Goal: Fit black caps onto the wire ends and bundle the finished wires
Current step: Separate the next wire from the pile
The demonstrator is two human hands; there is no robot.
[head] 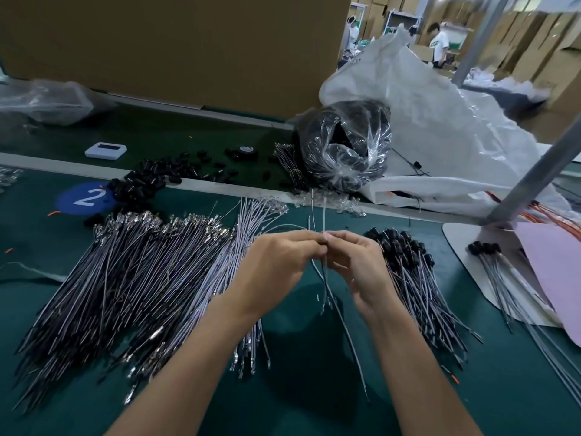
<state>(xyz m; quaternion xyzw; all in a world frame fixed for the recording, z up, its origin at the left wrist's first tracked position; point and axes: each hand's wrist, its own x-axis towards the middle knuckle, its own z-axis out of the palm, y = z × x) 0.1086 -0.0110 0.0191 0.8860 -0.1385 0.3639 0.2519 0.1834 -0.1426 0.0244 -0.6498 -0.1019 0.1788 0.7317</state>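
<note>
Few thin grey wires (328, 287) pinched between curled fingertips of left hand (276, 265) and right hand (361, 269), hands raised together, just left of pile of black-capped grey wires (412, 278).

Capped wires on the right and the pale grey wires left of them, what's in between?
In the head view, the left hand and right hand meet there, pinching a few wires above the green mat.
</note>
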